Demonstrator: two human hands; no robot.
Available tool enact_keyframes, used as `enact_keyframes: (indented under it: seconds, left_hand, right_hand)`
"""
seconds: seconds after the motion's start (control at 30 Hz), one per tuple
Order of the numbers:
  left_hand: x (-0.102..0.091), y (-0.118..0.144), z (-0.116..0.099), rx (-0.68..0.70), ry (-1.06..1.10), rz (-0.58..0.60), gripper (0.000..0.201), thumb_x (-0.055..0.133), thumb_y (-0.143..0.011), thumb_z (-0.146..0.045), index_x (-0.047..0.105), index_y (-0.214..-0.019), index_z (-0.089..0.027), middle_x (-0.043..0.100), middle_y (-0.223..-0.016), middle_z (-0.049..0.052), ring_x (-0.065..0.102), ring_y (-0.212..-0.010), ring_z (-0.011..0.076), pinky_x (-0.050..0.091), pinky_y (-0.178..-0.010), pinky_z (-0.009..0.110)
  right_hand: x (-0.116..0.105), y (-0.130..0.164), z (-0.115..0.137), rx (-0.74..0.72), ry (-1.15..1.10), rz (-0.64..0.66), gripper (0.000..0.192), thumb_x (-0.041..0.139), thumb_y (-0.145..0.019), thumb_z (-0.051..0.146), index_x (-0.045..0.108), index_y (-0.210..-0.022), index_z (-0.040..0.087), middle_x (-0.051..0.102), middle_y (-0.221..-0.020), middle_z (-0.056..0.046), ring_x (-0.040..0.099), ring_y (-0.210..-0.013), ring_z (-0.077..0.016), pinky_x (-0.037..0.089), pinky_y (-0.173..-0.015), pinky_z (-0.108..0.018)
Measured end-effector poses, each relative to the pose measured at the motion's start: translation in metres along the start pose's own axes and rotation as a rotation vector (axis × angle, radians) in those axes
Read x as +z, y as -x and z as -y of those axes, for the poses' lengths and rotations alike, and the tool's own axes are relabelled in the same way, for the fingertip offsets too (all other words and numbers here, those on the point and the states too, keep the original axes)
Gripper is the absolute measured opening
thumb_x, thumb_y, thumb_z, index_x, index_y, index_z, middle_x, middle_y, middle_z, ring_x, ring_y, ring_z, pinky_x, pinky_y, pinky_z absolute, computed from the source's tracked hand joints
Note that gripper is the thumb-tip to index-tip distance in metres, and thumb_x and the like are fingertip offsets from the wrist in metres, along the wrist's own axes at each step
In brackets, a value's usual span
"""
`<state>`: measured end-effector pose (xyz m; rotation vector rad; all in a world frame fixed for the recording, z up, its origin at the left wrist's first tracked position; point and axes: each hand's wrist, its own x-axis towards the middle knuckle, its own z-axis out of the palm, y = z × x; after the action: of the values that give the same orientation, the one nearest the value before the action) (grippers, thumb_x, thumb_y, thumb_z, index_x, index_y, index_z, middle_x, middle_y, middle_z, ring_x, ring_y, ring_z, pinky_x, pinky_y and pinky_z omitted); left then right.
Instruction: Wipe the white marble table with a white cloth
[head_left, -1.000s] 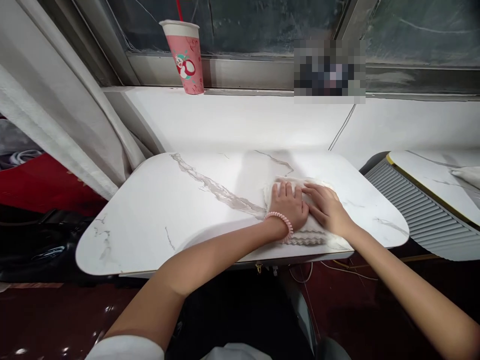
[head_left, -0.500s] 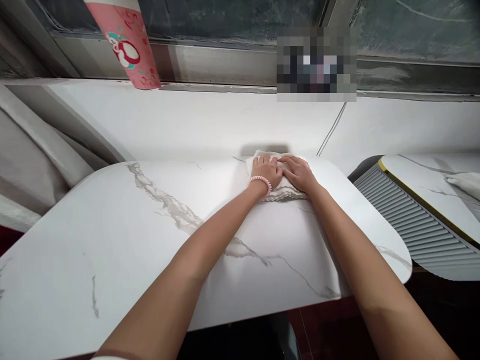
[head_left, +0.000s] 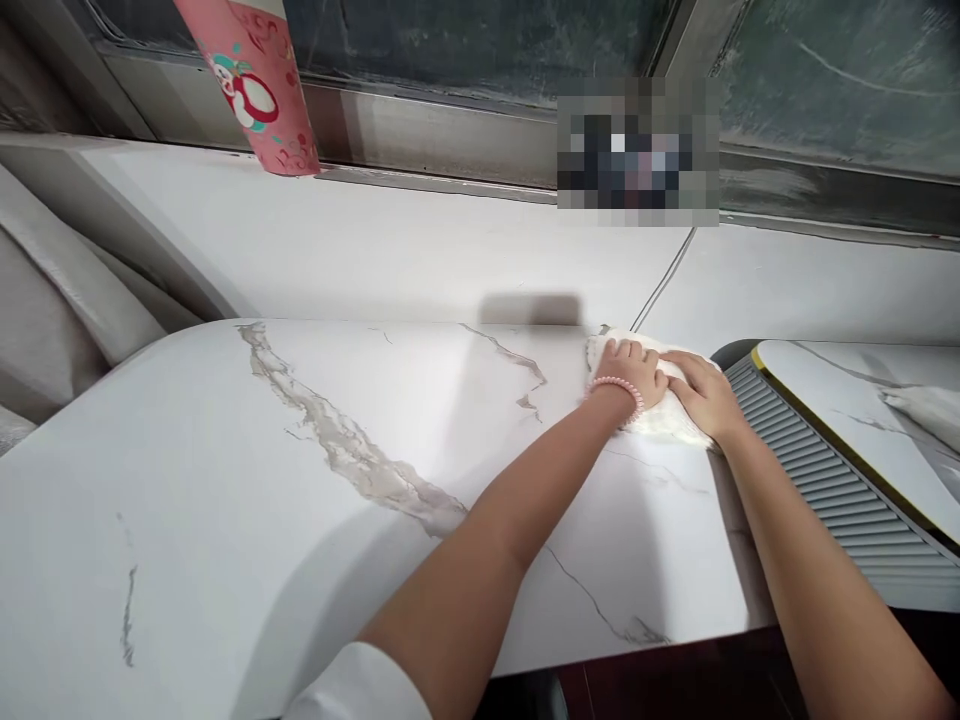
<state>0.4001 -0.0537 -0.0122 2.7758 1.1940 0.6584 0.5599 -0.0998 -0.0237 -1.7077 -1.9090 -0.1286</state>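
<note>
A white cloth (head_left: 679, 425) lies at the far right part of a white marble-patterned tabletop (head_left: 390, 400), close to the wall. My left hand (head_left: 634, 368), with a pink coiled band at its wrist, presses down on the cloth's left side, fingers bent over it. On the cloth's right side rests my right hand (head_left: 705, 395), its thumb near the left fingers. Both hands hold the cloth against the table. The cloth's underside and the fingertips' grip are partly hidden.
A pink patterned cup (head_left: 266, 105) stands on the window ledge at the upper left. Thin cables (head_left: 666, 278) run down the wall. To the right is a ribbed grey cabinet (head_left: 847, 480) with a marbled top. Grey curtain fabric (head_left: 60, 290) hangs at the left.
Both hands and the cloth have slid to the right along the back of the table, uncovering the grey vein where they were. The view has tilted slightly.
</note>
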Motion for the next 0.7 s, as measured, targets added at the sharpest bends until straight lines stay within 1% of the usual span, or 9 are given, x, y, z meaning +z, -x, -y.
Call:
enact_keyframes:
  seconds: [0.07, 0.17, 0.27, 0.33, 0.43, 0.5, 0.57, 0.6, 0.7]
  left_hand:
    - [0.000, 0.004, 0.000, 0.008, 0.014, 0.014, 0.040, 0.036, -0.098, -0.032, 0.060, -0.126, -0.016, 0.061, -0.132, 0.012, 0.050, -0.126, 0.0240, 0.030, -0.114, 0.042]
    - [-0.009, 0.011, 0.018, 0.017, 0.031, 0.051, 0.042, 0.035, -0.098, -0.030, 0.056, -0.132, -0.015, 0.057, -0.138, 0.012, 0.047, -0.131, 0.0235, 0.027, -0.117, 0.042]
    - [-0.026, 0.022, 0.057, 0.016, 0.042, 0.114, 0.043, 0.036, -0.098, -0.028, 0.053, -0.135, -0.017, 0.054, -0.143, 0.011, 0.045, -0.134, 0.0224, 0.026, -0.118, 0.042]
    - [-0.042, 0.035, 0.095, 0.022, 0.041, 0.117, 0.043, 0.038, -0.097, -0.030, 0.053, -0.136, -0.018, 0.053, -0.144, 0.010, 0.045, -0.135, 0.0219, 0.027, -0.117, 0.040]
    - [-0.075, 0.074, 0.168, 0.000, -0.005, 0.098, 0.043, 0.040, -0.096, -0.030, 0.053, -0.136, -0.020, 0.052, -0.146, 0.008, 0.045, -0.136, 0.0210, 0.027, -0.117, 0.039]
    - [-0.106, 0.115, 0.221, -0.055, -0.038, 0.092, 0.044, 0.039, -0.094, -0.029, 0.054, -0.134, -0.021, 0.052, -0.147, 0.008, 0.045, -0.135, 0.0198, 0.028, -0.117, 0.037]
    - [-0.142, 0.169, 0.271, -0.151, -0.057, 0.061, 0.044, 0.037, -0.091, -0.029, 0.057, -0.130, -0.023, 0.056, -0.143, 0.005, 0.047, -0.133, 0.0171, 0.031, -0.115, 0.036]
    - [-0.161, 0.200, 0.293, -0.190, -0.079, 0.054, 0.045, 0.035, -0.091, -0.028, 0.056, -0.130, -0.022, 0.057, -0.141, 0.006, 0.048, -0.132, 0.0176, 0.033, -0.114, 0.038]
    - [-0.214, 0.293, 0.344, -0.341, -0.146, 0.031, 0.052, 0.026, -0.090, -0.036, 0.054, -0.130, -0.017, 0.058, -0.139, 0.005, 0.049, -0.130, 0.0189, 0.034, -0.114, 0.041]
  right_hand:
    - [0.001, 0.005, 0.007, 0.049, 0.057, 0.017, 0.035, 0.039, -0.091, 0.040, 0.060, -0.119, 0.032, 0.062, -0.127, -0.006, 0.051, -0.125, -0.0358, 0.036, -0.107, -0.062]
    - [0.014, 0.001, 0.031, 0.102, 0.154, 0.053, 0.041, 0.034, -0.093, 0.038, 0.057, -0.124, 0.028, 0.059, -0.131, -0.010, 0.049, -0.125, -0.0363, 0.036, -0.104, -0.064]
    - [0.038, -0.012, 0.071, 0.105, 0.195, 0.035, 0.045, 0.031, -0.094, 0.037, 0.055, -0.130, 0.024, 0.057, -0.133, -0.015, 0.048, -0.124, -0.0366, 0.035, -0.103, -0.066]
    - [0.059, -0.024, 0.110, 0.093, 0.203, 0.028, 0.046, 0.031, -0.094, 0.036, 0.054, -0.131, 0.021, 0.056, -0.135, -0.018, 0.047, -0.125, -0.0374, 0.033, -0.103, -0.067]
    - [0.097, -0.046, 0.191, 0.115, 0.183, 0.117, 0.050, 0.030, -0.095, 0.035, 0.050, -0.137, 0.018, 0.050, -0.142, -0.020, 0.040, -0.132, -0.0390, 0.027, -0.106, -0.069]
    - [0.125, -0.059, 0.259, 0.054, 0.103, 0.151, 0.052, 0.032, -0.094, 0.035, 0.048, -0.139, 0.014, 0.048, -0.144, -0.022, 0.035, -0.136, -0.0415, 0.021, -0.107, -0.072]
    - [0.151, -0.065, 0.336, -0.056, -0.006, 0.171, 0.054, 0.033, -0.094, 0.035, 0.047, -0.139, 0.009, 0.048, -0.144, -0.024, 0.035, -0.135, -0.0428, 0.016, -0.108, -0.073]
    - [0.162, -0.064, 0.375, -0.109, -0.051, 0.186, 0.054, 0.032, -0.095, 0.035, 0.047, -0.139, 0.008, 0.047, -0.145, -0.024, 0.034, -0.135, -0.0426, 0.014, -0.109, -0.072]
    - [0.183, -0.052, 0.482, -0.222, -0.117, 0.282, 0.056, 0.032, -0.096, 0.033, 0.043, -0.141, 0.002, 0.041, -0.150, -0.025, 0.030, -0.139, -0.0425, 0.010, -0.111, -0.070]
